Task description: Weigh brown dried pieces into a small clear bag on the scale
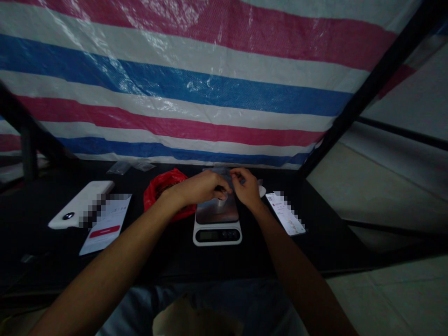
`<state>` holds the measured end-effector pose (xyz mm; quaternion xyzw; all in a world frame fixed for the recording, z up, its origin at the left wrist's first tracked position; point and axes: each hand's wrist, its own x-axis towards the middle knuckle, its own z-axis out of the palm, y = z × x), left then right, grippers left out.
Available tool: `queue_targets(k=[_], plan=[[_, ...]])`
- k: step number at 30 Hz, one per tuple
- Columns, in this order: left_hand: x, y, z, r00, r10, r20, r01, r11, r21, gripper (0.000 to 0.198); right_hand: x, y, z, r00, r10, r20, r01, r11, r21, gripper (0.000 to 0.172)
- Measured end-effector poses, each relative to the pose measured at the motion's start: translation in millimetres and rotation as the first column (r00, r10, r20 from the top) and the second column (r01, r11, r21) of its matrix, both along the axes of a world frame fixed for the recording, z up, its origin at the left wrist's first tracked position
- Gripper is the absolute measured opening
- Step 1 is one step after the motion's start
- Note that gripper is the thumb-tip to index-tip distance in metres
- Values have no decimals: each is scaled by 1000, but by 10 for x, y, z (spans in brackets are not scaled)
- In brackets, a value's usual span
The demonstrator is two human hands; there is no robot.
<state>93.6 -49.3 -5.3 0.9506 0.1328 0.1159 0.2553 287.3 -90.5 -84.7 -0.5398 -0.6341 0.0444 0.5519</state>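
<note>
Both forearms are bare from the bottom edge of the frame up to the wrists; no sleeve, watch, bracelet or glove shows on either. The left hand [201, 187] and the right hand [247, 186], near the centre of the frame, carry no rings that can be made out in the dim light. At the bottom centre, between the arms, the lap shows trousers of a light blue, denim-like cloth [224, 298], creased and in deep shadow.

Dark table [315, 252] bears scale [217, 228] (papers [105, 224] beside).
</note>
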Motion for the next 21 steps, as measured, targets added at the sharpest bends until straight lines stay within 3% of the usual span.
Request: queue_targets(k=[10,15,18,21], plan=[[2,-30,56,998,43,-34,-43,999,3,25,-2,-2,-1,1000,-1,-11,1,1000,-11,20],[-15,-45,58,999,38,-7,-39,999,-25,27,69,-39,101,993,98,-72,-108,984,-140,19],[-6,-64,55,999,26,19,-25,999,-44,27,208,-150,261,963,259,-79,-270,907,-324,13],[16,-82,37,999,15,36,-13,998,-64,30,335,-311,427,883,445,-150,-448,704,-551,16]])
